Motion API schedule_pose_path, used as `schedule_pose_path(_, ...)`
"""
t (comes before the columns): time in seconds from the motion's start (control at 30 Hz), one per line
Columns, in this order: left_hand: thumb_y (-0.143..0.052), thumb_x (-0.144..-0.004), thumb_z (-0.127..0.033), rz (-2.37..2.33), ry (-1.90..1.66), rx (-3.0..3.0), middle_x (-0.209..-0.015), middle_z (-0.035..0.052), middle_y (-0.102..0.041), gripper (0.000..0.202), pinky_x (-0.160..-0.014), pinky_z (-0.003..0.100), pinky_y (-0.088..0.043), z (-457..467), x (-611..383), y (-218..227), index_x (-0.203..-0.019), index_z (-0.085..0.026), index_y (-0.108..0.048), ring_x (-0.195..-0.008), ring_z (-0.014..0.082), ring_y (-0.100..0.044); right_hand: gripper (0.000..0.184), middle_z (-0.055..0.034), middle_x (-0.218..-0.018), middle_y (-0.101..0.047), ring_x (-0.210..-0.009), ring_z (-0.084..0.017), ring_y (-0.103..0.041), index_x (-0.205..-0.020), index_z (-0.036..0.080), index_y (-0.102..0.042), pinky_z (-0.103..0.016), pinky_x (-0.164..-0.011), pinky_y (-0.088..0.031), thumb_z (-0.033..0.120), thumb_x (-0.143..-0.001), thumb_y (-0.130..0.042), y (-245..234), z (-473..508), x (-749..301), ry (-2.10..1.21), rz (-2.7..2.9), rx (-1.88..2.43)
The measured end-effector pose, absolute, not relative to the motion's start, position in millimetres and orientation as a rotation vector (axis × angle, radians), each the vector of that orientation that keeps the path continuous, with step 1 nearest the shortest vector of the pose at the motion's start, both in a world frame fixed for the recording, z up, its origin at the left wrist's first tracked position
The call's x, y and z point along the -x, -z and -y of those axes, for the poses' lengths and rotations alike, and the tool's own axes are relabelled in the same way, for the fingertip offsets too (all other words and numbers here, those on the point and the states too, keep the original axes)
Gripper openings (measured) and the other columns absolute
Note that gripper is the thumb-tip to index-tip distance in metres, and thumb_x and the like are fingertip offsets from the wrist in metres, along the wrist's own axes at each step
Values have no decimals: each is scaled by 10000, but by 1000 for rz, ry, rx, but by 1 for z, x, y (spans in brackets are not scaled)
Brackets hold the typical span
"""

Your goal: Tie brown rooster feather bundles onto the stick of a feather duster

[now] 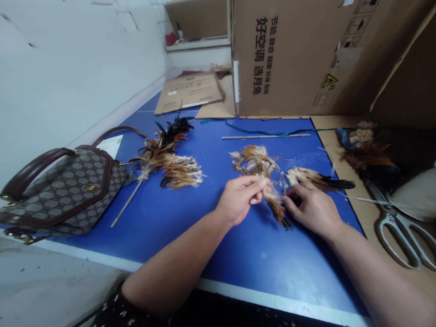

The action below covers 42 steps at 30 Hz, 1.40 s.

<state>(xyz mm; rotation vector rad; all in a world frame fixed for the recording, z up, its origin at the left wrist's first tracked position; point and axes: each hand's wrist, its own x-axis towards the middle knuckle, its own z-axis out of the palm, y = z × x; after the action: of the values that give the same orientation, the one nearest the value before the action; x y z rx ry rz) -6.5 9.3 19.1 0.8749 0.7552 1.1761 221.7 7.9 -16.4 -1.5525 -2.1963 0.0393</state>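
Note:
My left hand is closed in a pinch on the pale quill end of a small brown feather bundle lying on the blue table. My right hand rests just right of it, fingers curled, touching the bundle's dark tip. Loose brown and white feathers lie just beyond my hands, with another dark-tipped feather cluster to their right.
A feather duster on a thin stick lies to the left, beside a patterned brown handbag. Large scissors and a white roll sit at right. A big cardboard box stands behind. More feathers lie far right.

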Motion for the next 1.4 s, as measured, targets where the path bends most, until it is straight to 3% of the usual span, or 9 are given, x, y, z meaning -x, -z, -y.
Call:
schedule_pose_path(0.27,-891,-702,-397,-836,-1092,-864,-725,73,-658,362,-524,255,-243,-9,-2,-1,-823,-75,-777,-567,59,-448,135,-53,-823,-669,-727,-205,-625,-899,228,-657,-343,-686,-513,339,-969,-623,8,-10,-220,-265,1930,1178)
schedule_pose_path(0.43,-887,-716,-405,-784,-1034,-845,-745,68,-638,371,-533,252,-249,-5,-9,9,-770,-69,-740,-593,66,-466,37,-68,-921,-697,-838,-231,-672,-983,249,-666,-388,-793,-557,267,-954,-653,2,-1,-211,-326,1936,985)
schedule_pose_path(0.7,-907,-696,-375,-715,-994,-755,-662,7,-520,372,-547,248,-254,-7,-6,9,-713,-84,-676,-603,69,-442,134,-81,-1068,-761,-1017,-253,-727,-1060,287,-690,-405,-917,-611,239,-936,-673,-4,8,-206,-471,2082,835)
schedule_pose_path(1.17,-907,-680,-388,-755,-990,-793,-640,1,-540,355,-545,240,-275,-7,-5,5,-722,-104,-697,-601,72,-459,174,-85,-1096,-741,-975,-228,-728,-1020,274,-691,-358,-859,-609,160,-896,-650,-14,12,-207,-475,2252,725)
schedule_pose_path(1.4,-858,-746,-442,-727,-977,-883,-626,22,-586,378,-522,243,-283,-5,-4,2,-790,-88,-732,-566,76,-483,67,-76,-940,-749,-850,-231,-724,-942,270,-729,-362,-785,-605,292,-932,-666,-13,12,-206,-522,2069,852)
